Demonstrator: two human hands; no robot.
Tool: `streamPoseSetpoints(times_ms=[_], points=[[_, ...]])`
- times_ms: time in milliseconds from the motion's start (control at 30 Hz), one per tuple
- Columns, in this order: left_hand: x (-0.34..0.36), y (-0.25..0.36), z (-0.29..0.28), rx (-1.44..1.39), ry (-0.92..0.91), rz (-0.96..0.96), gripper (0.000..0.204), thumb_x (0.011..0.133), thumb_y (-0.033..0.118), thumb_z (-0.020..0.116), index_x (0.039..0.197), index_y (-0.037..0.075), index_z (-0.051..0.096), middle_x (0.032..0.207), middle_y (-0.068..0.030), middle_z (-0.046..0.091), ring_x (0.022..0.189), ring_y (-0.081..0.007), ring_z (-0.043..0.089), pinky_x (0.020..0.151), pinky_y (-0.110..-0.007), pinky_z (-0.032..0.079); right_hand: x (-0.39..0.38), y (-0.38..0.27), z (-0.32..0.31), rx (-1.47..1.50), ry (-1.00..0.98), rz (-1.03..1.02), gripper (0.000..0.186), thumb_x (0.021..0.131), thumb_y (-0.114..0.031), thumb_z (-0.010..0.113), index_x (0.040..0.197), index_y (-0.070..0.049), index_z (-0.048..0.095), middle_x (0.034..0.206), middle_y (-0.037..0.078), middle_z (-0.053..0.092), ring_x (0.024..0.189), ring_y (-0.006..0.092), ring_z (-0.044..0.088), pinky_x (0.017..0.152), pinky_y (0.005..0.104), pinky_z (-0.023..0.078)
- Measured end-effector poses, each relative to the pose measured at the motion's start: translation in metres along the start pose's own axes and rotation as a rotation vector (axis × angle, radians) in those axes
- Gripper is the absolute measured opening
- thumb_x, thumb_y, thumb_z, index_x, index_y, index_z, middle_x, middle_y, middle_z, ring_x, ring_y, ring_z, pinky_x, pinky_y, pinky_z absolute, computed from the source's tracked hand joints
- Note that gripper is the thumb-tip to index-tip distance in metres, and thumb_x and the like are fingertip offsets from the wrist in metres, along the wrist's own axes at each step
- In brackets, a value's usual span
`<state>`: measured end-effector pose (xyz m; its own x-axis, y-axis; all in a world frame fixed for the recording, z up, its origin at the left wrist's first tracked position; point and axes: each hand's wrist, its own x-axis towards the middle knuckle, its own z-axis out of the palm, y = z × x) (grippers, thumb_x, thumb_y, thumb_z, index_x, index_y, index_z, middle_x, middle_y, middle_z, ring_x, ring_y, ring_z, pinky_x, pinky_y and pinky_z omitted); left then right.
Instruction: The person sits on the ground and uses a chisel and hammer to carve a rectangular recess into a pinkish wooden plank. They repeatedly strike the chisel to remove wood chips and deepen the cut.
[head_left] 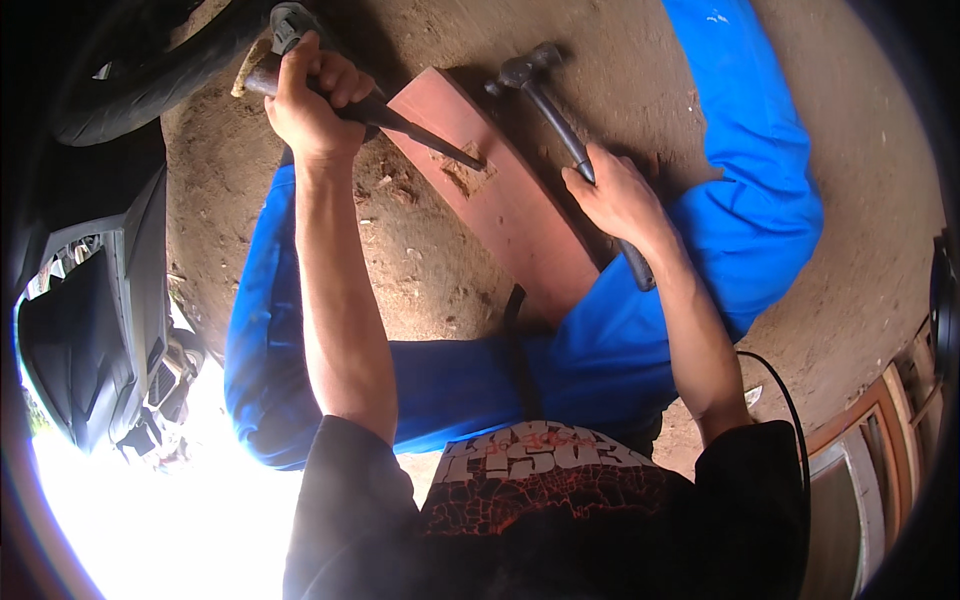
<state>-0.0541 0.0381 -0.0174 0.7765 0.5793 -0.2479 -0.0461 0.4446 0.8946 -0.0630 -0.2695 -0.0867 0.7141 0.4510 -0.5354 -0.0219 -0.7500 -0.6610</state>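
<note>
My left hand [318,105] is wrapped around the dark handle of a long chisel [425,135]. The chisel slants down to the right, its tip at a rough, shallow recess [465,172] cut in a reddish wooden plank [535,235]. To the right of the plank, my right hand [622,198] grips a hammer [556,115] by its dark handle. The hammer's black head is beyond the hand, apart from the chisel. My legs in blue trousers [740,230] are bent around the plank, whose near end meets my right leg.
A black tyre [125,115] and dark vehicle bodywork [95,310] stand at the left. Wood chips [400,190] lie on the brown dirt ground. Wooden frames [890,430] are at the lower right, and a black cable [785,390] hangs by my right arm.
</note>
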Motion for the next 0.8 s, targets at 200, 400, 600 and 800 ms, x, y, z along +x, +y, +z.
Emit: streamPoseSetpoints(times_ms=[200,400,600,800], points=[[0.013,-0.009,0.011,0.038,-0.087,-0.066,0.027,0.094,0.018,0.058,0.072,0.013,0.044,0.061,0.0024,0.035,0.05,-0.01,0.031,0.05,-0.028,0.031,0.0,-0.005,-0.005,-0.005,-0.023,0.046,0.032,0.094,-0.028,0.062,0.097,0.004,0.056,0.073,0.027,0.062,0.073,0.0445,0.065,0.064,0.0505,0.046],[0.022,-0.014,0.023,0.107,-0.089,-0.084,0.028,0.094,0.018,0.059,0.071,0.012,0.045,0.059,0.0027,0.035,0.049,-0.0094,0.03,0.049,-0.028,0.029,0.001,-0.004,-0.006,-0.025,-0.014,0.028,0.035,0.094,-0.031,0.061,0.1,0.003,0.057,0.075,0.027,0.062,0.074,0.0444,0.065,0.066,0.0508,0.047],[0.017,-0.014,0.031,0.101,-0.252,-0.077,0.031,0.095,0.018,0.057,0.068,0.013,0.044,0.057,0.0028,0.034,0.048,-0.0094,0.03,0.048,-0.028,0.027,-0.001,-0.013,-0.014,0.01,-0.086,0.1,0.041,0.095,-0.036,0.061,0.106,0.003,0.058,0.08,0.027,0.064,0.078,0.0415,0.066,0.067,0.0485,0.048],[0.005,-0.012,0.038,0.105,-0.221,-0.065,0.029,0.096,0.017,0.054,0.069,0.013,0.045,0.058,0.005,0.032,0.048,-0.0091,0.029,0.047,-0.028,0.026,0.01,-0.034,-0.026,0.026,0.603,-0.255,0.057,0.094,-0.045,0.064,0.116,0.006,0.055,0.102,0.028,0.067,0.108,0.0355,0.063,0.084,0.0462,0.05]])
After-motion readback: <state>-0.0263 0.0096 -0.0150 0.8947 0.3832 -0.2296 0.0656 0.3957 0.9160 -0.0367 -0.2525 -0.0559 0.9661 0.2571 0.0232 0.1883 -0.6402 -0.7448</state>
